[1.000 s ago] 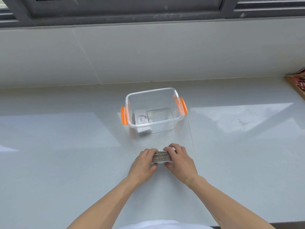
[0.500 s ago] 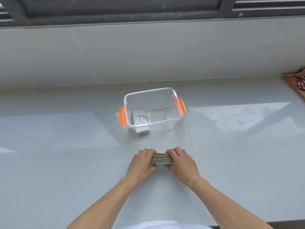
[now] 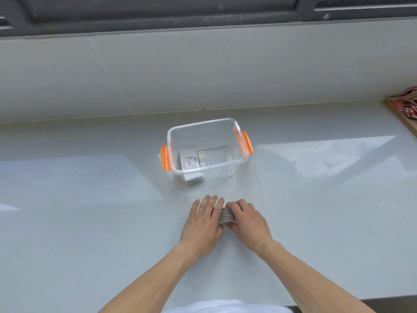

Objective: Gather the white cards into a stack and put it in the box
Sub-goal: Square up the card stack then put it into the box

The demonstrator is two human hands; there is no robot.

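A stack of white cards point(image 3: 226, 215) stands on its edge on the pale counter, pressed between both hands. My left hand point(image 3: 203, 224) lies against its left side with the fingers stretched over the top. My right hand point(image 3: 248, 221) holds the right side, fingers curled over the top. Behind the hands stands a clear plastic box point(image 3: 228, 164) with orange latches, open at the top. A white card printed "love" point(image 3: 189, 162) lies inside it on the left.
A wooden tray with red packets point(image 3: 404, 109) sits at the counter's far right edge. A tiled wall rises behind the box, under a dark window frame. The counter's front edge runs just below my forearms.
My left hand's fingers have spread flat over the stack's top. The stack now looks narrower between the hands.
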